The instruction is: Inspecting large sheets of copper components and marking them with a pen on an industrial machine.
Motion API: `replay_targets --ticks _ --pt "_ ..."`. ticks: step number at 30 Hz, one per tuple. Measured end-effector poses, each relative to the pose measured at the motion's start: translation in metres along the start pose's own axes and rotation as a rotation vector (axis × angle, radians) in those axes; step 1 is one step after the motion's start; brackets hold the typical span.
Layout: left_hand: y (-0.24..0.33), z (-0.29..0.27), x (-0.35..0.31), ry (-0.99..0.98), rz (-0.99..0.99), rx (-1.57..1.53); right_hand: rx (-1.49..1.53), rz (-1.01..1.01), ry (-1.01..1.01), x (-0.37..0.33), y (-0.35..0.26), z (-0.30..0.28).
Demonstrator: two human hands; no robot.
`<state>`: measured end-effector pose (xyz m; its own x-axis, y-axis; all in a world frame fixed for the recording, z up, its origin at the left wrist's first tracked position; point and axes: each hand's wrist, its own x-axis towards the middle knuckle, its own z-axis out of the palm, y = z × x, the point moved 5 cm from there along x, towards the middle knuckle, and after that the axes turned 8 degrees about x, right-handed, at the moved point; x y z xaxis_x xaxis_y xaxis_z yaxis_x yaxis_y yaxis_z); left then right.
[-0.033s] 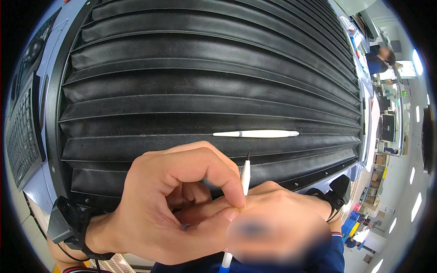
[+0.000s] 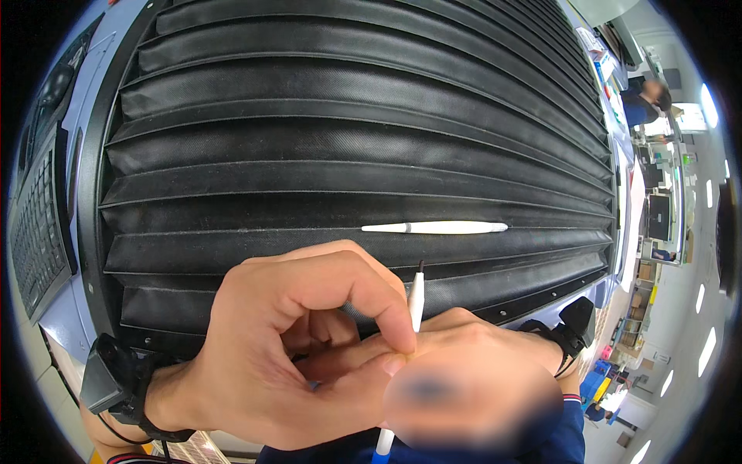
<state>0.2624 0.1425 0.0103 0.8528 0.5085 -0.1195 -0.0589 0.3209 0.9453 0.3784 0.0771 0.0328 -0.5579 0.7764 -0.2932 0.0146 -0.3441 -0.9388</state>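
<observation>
One white pen (image 2: pixel 417 301) sits pinched by the left hand (image 2: pixel 255 348); right hand (image 2: pixel 464 340) is blurred — I cannot tell its grip.

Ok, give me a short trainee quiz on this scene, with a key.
1. True or false: the slim white stick pinched by the left hand has its dark tip toward the picture's lower edge.
2. Which lies on the black pleated cover: (a) a yellow ruler, (b) a tapered white rod with a grey band, (c) a metal spoon?
3. What colour is the stick's lower end?

Key: 1. False; it points toward the upper edge. 2. b. 3. Blue.
</observation>
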Motion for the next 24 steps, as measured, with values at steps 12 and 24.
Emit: replay_targets --ticks 12,24 --pt "0.019 -0.004 0.002 0.095 -0.105 -0.121 0.042 -0.277 0.131 0.000 -0.013 -0.003" --pt "0.076 -0.097 -0.010 1.105 0.340 1.893 -0.763 -0.412 1.149 -0.049 -0.046 -0.153"
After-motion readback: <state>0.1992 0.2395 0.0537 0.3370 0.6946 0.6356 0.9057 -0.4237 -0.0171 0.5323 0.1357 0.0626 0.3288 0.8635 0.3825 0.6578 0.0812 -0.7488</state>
